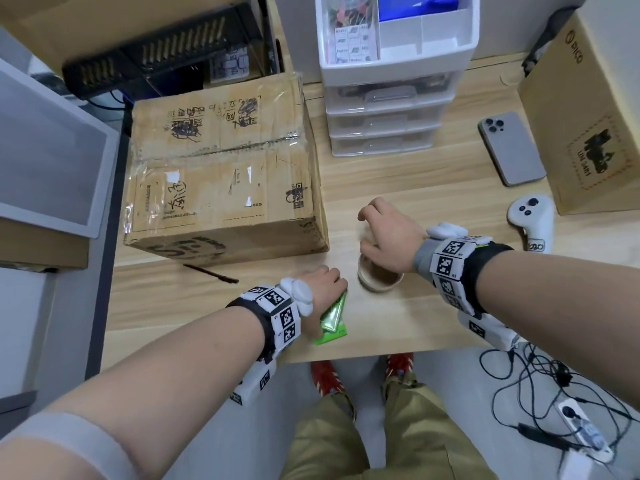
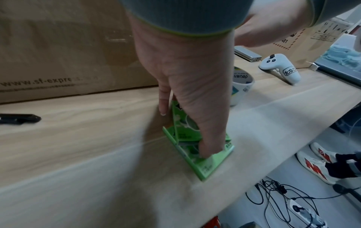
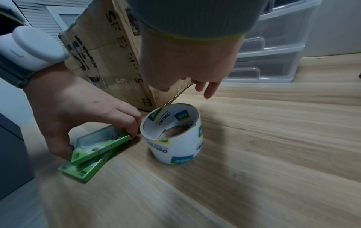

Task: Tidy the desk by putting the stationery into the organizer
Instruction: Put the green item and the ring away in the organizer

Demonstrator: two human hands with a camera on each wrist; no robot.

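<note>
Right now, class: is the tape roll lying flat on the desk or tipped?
Tipped. In the right wrist view the tape roll leans, one bottom edge lifted off the desk, under the right hand.

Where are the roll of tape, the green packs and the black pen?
roll of tape (image 3: pixel 173 148): right wrist view, outer white wall.
green packs (image 3: pixel 97 149): right wrist view, upper pack's edge.
black pen (image 1: pixel 211 273): head view, mid barrel.
</note>
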